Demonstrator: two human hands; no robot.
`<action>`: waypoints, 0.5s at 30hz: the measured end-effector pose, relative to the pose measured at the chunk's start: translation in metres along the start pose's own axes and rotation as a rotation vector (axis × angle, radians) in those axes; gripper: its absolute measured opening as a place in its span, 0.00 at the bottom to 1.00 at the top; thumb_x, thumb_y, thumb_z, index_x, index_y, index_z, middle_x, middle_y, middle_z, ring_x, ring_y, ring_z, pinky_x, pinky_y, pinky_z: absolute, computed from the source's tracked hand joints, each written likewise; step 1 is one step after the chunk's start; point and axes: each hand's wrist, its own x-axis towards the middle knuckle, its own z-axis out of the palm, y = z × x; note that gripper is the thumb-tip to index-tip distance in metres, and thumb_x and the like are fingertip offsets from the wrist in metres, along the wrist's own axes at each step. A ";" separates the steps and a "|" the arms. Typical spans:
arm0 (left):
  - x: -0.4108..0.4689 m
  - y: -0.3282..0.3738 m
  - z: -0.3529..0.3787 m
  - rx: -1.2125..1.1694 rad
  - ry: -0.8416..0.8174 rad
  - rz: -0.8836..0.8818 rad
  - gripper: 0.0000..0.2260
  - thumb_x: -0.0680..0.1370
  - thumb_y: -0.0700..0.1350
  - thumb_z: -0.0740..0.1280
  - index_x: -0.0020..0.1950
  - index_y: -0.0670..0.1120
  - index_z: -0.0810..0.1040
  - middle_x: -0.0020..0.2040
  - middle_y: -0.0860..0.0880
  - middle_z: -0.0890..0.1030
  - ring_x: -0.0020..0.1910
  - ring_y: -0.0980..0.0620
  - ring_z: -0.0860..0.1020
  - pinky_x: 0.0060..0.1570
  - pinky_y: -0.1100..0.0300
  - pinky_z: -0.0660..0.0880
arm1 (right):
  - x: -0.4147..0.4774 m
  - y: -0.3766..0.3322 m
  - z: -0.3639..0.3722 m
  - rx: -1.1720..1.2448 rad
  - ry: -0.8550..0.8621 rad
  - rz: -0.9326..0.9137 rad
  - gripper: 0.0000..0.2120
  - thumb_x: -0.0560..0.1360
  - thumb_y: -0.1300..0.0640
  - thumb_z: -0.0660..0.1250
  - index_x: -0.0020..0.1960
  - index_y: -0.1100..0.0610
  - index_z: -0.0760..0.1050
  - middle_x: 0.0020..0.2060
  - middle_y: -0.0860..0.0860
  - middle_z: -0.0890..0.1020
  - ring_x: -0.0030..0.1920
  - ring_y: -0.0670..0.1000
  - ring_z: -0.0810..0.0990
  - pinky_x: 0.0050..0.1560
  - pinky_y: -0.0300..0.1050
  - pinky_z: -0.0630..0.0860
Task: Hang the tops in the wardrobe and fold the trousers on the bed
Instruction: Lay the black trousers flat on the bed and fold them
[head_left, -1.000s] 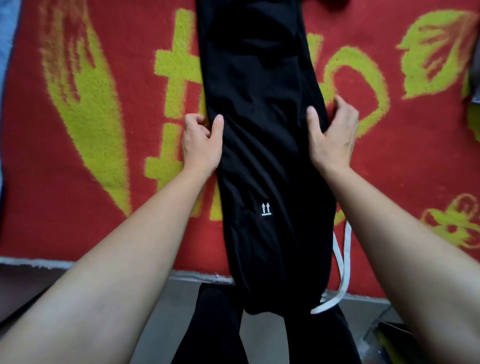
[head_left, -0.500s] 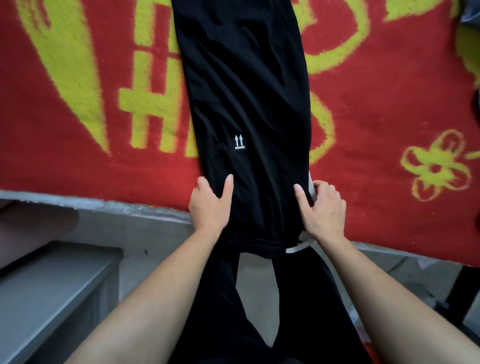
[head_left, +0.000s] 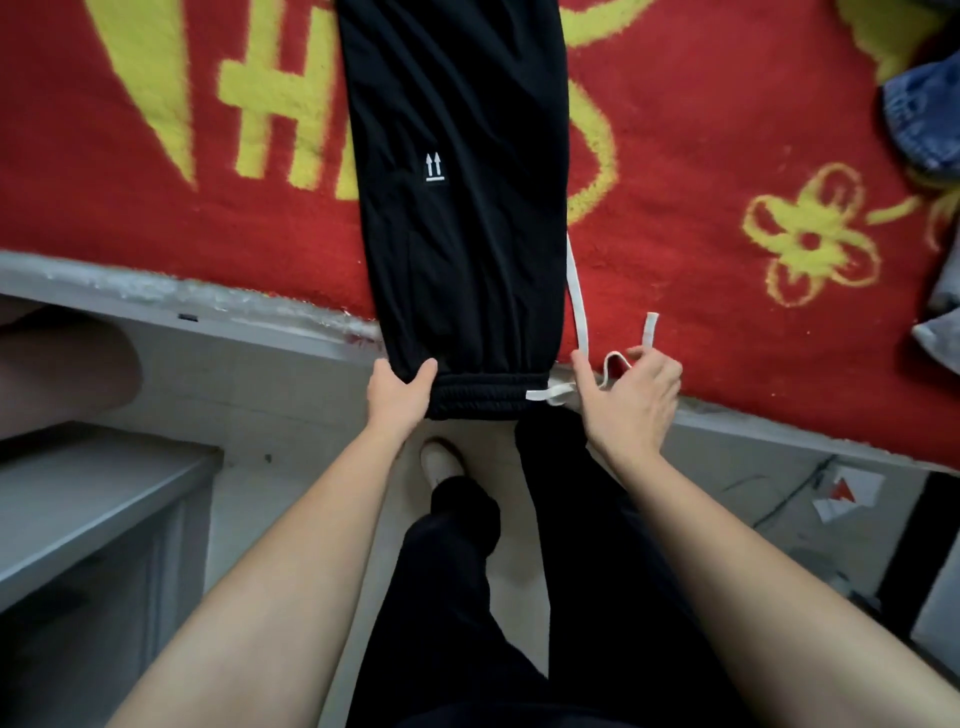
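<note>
Trousers (head_left: 457, 234), black, lie flat on a bed covered by a red blanket (head_left: 701, 156) with a bold yellow pattern of strokes and a flower. The bed's grey edge (head_left: 208, 322) runs across the view from left to right, sloping down toward the right. Below it is a pale floor (head_left: 270, 415), a grey bench-like surface (head_left: 93, 499) at the left, and a scrap of white and red paper (head_left: 844, 493) on the floor at the right. The person's own legs, in black, and one pale shoe (head_left: 440, 460) stand close to the bed. A blue denim garment (head_left: 922, 114) lies on the blanket at the far right. The trousers' long axis runs straight away from the person. The elastic waistband (head_left: 488, 397) is nearest and hangs just over the bed's edge, and the legs stretch out of view at the top. A small white label (head_left: 435, 167) with two arrows points away from the person. The left hand (head_left: 397, 392) grips the waistband's left corner, thumb on top of the cloth. The right hand (head_left: 631, 402), just beside the waistband's right end, has its fingers curled round a loop of the white drawstring (head_left: 577, 291), thumb stretched out.
</note>
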 end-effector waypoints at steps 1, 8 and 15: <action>0.000 0.000 0.001 -0.016 -0.003 0.007 0.20 0.76 0.54 0.70 0.59 0.42 0.74 0.57 0.44 0.79 0.59 0.43 0.77 0.61 0.48 0.73 | -0.001 -0.001 0.004 0.108 -0.087 0.186 0.36 0.70 0.30 0.66 0.63 0.58 0.66 0.60 0.57 0.73 0.61 0.61 0.74 0.60 0.55 0.69; 0.001 -0.014 -0.004 -0.191 -0.076 0.089 0.17 0.72 0.56 0.74 0.53 0.46 0.83 0.51 0.49 0.84 0.52 0.49 0.82 0.59 0.48 0.78 | -0.002 -0.017 0.027 0.898 -0.504 0.603 0.10 0.77 0.56 0.67 0.55 0.61 0.79 0.51 0.57 0.84 0.49 0.54 0.84 0.40 0.42 0.81; -0.016 -0.034 -0.014 -0.455 -0.274 0.013 0.18 0.74 0.47 0.75 0.60 0.44 0.78 0.55 0.46 0.84 0.52 0.48 0.83 0.54 0.48 0.80 | -0.011 -0.041 -0.011 0.976 0.033 0.188 0.06 0.75 0.54 0.60 0.42 0.55 0.71 0.39 0.52 0.78 0.37 0.49 0.80 0.44 0.51 0.81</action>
